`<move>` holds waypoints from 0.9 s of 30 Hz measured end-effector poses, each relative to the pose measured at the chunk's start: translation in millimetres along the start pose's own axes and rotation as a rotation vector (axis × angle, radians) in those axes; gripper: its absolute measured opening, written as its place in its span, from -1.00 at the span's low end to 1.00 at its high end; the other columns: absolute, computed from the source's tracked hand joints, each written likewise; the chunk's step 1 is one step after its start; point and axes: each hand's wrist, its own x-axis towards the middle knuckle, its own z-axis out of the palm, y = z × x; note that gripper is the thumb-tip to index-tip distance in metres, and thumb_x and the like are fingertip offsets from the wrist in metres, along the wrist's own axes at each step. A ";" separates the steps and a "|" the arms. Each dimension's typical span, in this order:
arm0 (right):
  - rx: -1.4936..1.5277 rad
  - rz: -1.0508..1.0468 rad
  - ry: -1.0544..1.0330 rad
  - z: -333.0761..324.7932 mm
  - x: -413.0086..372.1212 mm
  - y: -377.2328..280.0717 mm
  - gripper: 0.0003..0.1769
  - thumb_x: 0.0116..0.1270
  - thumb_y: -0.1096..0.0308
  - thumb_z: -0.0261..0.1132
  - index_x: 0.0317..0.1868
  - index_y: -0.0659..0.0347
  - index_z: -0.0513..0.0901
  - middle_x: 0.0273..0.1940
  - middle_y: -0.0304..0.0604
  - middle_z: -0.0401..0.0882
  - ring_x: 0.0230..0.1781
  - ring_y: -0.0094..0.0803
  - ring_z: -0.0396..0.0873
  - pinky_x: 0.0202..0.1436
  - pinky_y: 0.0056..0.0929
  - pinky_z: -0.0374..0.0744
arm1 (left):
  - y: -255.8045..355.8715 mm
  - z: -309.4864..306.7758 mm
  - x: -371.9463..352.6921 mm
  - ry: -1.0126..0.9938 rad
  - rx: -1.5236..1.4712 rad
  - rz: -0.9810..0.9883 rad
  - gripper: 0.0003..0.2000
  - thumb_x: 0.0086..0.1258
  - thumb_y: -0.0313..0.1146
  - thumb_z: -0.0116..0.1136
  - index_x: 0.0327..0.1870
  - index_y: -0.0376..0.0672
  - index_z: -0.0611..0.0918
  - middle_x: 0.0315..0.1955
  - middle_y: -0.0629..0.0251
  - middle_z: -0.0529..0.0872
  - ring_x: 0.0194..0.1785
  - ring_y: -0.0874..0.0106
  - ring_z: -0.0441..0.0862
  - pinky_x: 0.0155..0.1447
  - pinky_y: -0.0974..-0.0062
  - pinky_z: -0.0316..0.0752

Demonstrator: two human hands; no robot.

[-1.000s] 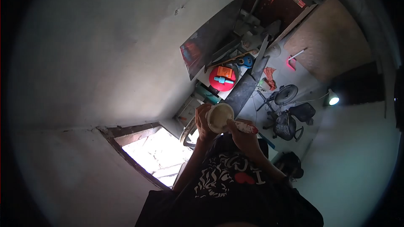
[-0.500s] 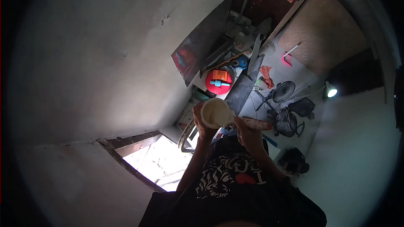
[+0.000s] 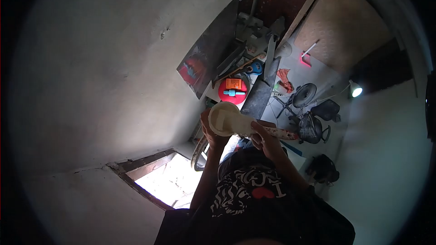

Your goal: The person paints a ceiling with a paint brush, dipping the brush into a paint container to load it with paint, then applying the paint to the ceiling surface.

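Note:
My left hand (image 3: 214, 135) is wrapped round a pale tub (image 3: 212, 119), whose round mouth faces up at me. Cream-coloured, paste-like material shows inside it, though the depth is hard to make out. My right hand (image 3: 269, 144) grips a putty knife (image 3: 284, 133) by its stained, reddish handle. The blade end looks coated in the same pale stuff and lies across the tub's right rim. Whether its tip touches the paste cannot be made out.
Beyond my hands, a red round stool (image 3: 240, 100) bears an orange box (image 3: 234, 83) and a light-blue bottle. A dark fan (image 3: 304, 95), a black chair (image 3: 310, 129) and a lit bulb (image 3: 356, 90) are on the right. A bare wall (image 3: 113, 72) rises at left, above a bright window opening (image 3: 170, 179).
The tub and my left hand have shifted slightly left and up. The putty knife's blade shows more between the tub and my right hand, which has moved a little right.

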 end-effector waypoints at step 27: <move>0.094 -0.012 0.005 -1.4 23.6 0.2 -0.69 0.34 0.22 0.19 -0.53 0.18 0.48 -0.77 -0.38 0.16 -0.84 -0.61 0.11 -0.76 -0.57 0.10 | -15.7 -0.7 6.7 -0.089 0.017 -0.075 -0.35 -0.23 -0.40 0.52 -0.01 -0.27 0.47 -0.18 0.09 0.57 -0.14 0.12 0.60 -0.09 0.26 0.53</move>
